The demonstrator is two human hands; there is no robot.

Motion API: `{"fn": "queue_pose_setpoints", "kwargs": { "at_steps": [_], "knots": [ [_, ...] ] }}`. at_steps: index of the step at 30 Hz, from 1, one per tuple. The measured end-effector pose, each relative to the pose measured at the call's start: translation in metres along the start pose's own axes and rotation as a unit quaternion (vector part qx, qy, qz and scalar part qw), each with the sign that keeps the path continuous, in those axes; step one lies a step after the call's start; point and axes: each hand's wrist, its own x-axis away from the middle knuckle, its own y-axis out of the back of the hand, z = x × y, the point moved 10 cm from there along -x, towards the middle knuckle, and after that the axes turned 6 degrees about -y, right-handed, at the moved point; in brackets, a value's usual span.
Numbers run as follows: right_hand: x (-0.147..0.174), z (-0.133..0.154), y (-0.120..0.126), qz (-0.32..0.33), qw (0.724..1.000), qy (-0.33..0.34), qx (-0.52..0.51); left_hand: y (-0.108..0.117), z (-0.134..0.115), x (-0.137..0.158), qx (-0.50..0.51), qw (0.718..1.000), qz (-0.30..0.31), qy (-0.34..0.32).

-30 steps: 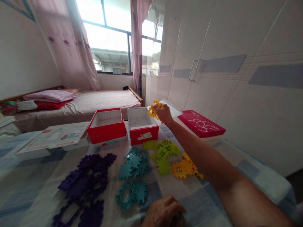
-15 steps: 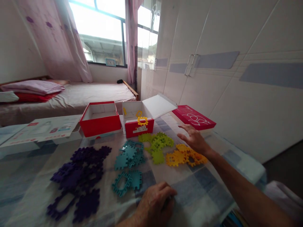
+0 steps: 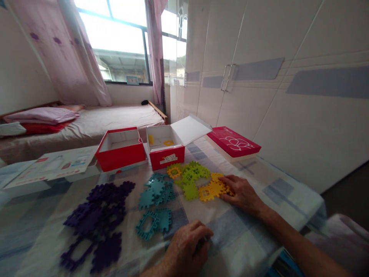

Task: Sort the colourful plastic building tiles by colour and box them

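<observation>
My right hand is on the pile of yellow interlocking plastic tiles, its thumb and fingers closed around the pile's right end and partly hiding it. On the near part of the cloth rests my left hand, its fingers curled inward; what they hold, if anything, is hidden. Green tiles lie left of the yellow pile, with a yellow frame tile on their left end. Teal tiles are farther left, and a large heap of dark purple tiles spreads at the left.
Behind the tiles stands an open red box with yellow pieces inside and its white lid raised. Beside it are another open red box, a flat red box and a white printed box. A checked cloth covers the table.
My right hand has come down from above onto the yellow pile. A yellow frame tile that was in the air before the red box now lies on the green tiles. My left hand stayed.
</observation>
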Motion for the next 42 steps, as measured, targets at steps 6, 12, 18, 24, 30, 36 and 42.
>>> {"fn": "queue_pose_setpoints", "kwargs": {
  "at_steps": [6,12,18,24,30,36,42],
  "knots": [
    [0.006,0.008,0.011,-0.074,0.997,0.001,-0.003,-0.001,0.000,0.001,0.003,1.000,0.002,0.006],
    [-0.001,-0.015,0.034,-0.142,0.979,-0.065,-0.134,0.001,-0.001,0.000,0.012,1.000,-0.004,0.009],
    [-0.009,-0.058,0.057,-0.199,0.904,-0.206,-0.317,0.002,-0.002,-0.001,0.013,1.000,-0.010,0.008],
    [-0.082,0.001,0.078,-0.164,0.765,-0.141,-0.606,-0.003,0.001,-0.002,0.010,1.000,-0.005,0.002],
    [-0.203,0.104,0.065,-0.080,0.758,-0.062,-0.644,-0.006,0.001,-0.004,-0.008,1.000,-0.001,-0.021],
    [-0.203,0.131,0.073,-0.197,0.900,-0.021,-0.389,-0.007,0.002,-0.006,-0.024,1.000,0.007,-0.016],
    [-0.130,0.169,0.015,-0.024,0.992,0.083,-0.096,-0.009,0.001,-0.004,-0.029,0.999,0.012,-0.016]
  ]
}}
